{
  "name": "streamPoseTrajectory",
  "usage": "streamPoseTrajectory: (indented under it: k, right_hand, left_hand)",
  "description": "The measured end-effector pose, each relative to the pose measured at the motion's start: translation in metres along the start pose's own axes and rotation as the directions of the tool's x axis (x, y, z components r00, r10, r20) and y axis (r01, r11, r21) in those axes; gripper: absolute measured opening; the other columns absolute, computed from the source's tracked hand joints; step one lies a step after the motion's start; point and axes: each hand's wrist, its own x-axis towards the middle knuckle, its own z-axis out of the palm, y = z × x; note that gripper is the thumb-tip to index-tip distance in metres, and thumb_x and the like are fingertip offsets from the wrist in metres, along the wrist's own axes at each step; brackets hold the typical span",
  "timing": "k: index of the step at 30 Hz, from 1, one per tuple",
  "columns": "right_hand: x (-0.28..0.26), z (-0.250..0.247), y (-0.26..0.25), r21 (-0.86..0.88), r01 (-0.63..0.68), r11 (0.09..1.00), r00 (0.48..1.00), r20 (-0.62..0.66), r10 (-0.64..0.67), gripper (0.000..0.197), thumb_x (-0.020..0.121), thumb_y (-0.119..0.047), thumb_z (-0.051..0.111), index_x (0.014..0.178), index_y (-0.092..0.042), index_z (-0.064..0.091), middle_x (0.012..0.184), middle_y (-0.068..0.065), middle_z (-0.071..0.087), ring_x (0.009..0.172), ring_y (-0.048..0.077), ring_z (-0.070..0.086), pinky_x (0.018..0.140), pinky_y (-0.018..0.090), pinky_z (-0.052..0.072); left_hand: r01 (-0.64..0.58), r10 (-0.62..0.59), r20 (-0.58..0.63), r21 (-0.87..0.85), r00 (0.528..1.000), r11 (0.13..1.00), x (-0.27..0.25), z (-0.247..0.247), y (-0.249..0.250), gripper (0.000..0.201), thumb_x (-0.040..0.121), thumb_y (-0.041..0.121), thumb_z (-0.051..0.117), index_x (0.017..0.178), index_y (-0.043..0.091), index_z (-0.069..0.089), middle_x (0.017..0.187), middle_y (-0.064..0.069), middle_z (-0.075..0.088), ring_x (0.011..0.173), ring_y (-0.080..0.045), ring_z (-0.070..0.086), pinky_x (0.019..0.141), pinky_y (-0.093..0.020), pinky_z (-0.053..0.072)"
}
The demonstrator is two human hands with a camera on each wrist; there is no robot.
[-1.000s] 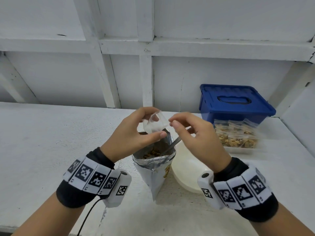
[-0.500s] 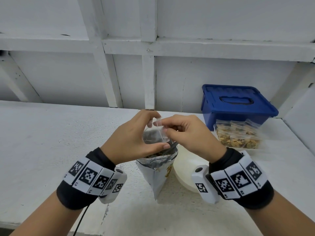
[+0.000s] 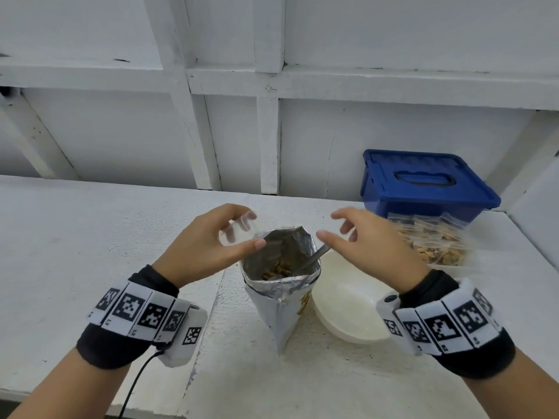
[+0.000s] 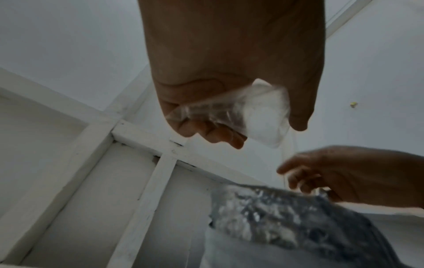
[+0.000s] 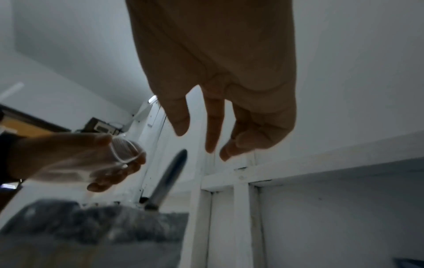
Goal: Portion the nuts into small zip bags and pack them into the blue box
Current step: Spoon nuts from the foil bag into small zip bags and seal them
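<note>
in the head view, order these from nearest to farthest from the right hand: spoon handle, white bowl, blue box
From the right hand:
1. spoon handle, just below its fingertips, sticking out of the foil nut bag
2. white bowl, on the table under the wrist
3. blue box, behind and to its right, by the wall

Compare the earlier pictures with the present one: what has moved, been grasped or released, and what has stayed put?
The right hand has let go of the small zip bag and drawn away to the right, fingers loose. The left hand still holds the bag, now left of the foil nut pouch. Pouch, spoon, bowl, filled bags and closed blue box have not moved.
</note>
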Motion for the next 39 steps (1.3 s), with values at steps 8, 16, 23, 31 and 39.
streamPoseTrajectory:
  k: [8, 16, 23, 31, 39]
  right_hand:
    - [-0.010, 0.029, -0.011, 0.180, 0.114, 0.977, 0.992, -0.068, -0.104, 0.018, 0.091, -0.025, 0.056, 0.096, -0.013, 0.069, 0.077, -0.005, 0.064, 0.066, -0.002, 0.054, 0.065, 0.003, 0.038]
    - [0.002, 0.027, -0.010, -0.034, 0.378, 0.925, 0.909, -0.178, -0.378, 0.030, 0.090, -0.025, 0.043, 0.092, -0.005, 0.065, 0.072, 0.008, 0.068, 0.061, 0.022, 0.063, 0.057, 0.019, 0.043]
    - [0.008, 0.045, -0.010, -0.038, 0.390, 0.920, 0.918, -0.061, -0.392, 0.029, 0.096, -0.026, 0.044, 0.095, -0.008, 0.065, 0.076, 0.008, 0.068, 0.066, 0.023, 0.060, 0.060, 0.031, 0.044]
    - [0.012, 0.045, -0.008, 0.195, 0.215, 0.957, 0.976, -0.089, -0.201, 0.022, 0.095, -0.020, 0.049, 0.087, -0.011, 0.068, 0.064, -0.006, 0.059, 0.060, 0.011, 0.057, 0.060, 0.017, 0.042]
    - [0.018, 0.032, 0.003, 0.473, -0.026, 0.881, 0.985, -0.138, 0.103, 0.025, 0.096, -0.020, 0.046, 0.075, -0.017, 0.060, 0.057, -0.001, 0.061, 0.045, 0.002, 0.056, 0.049, 0.015, 0.047]
  left_hand:
    - [0.093, -0.087, 0.071, -0.081, 0.994, 0.992, 0.003, 0.016, -0.012, 0.041, 0.061, 0.068, 0.051, 0.094, 0.044, 0.054, 0.094, 0.025, 0.060, 0.085, 0.005, 0.054, 0.064, -0.005, 0.040]
    - [0.110, -0.103, 0.073, -0.094, 0.992, 0.990, 0.006, 0.020, -0.014, 0.048, 0.060, 0.069, 0.050, 0.098, 0.040, 0.055, 0.090, 0.021, 0.062, 0.083, 0.002, 0.058, 0.065, -0.009, 0.043]
    - [0.113, -0.108, 0.059, -0.098, 0.992, 0.989, 0.007, 0.022, -0.016, 0.045, 0.060, 0.070, 0.051, 0.096, 0.042, 0.055, 0.090, 0.016, 0.065, 0.086, 0.003, 0.057, 0.069, -0.013, 0.046]
    - [0.113, -0.108, 0.059, -0.082, 0.992, 0.990, 0.008, 0.024, -0.016, 0.064, 0.058, 0.071, 0.050, 0.110, 0.035, 0.057, 0.094, 0.021, 0.062, 0.092, 0.006, 0.057, 0.072, -0.011, 0.046]
    - [0.123, -0.116, 0.072, -0.099, 0.991, 0.987, 0.007, 0.022, -0.020, 0.072, 0.057, 0.071, 0.052, 0.117, 0.032, 0.055, 0.104, 0.014, 0.063, 0.096, 0.000, 0.057, 0.075, -0.011, 0.045]
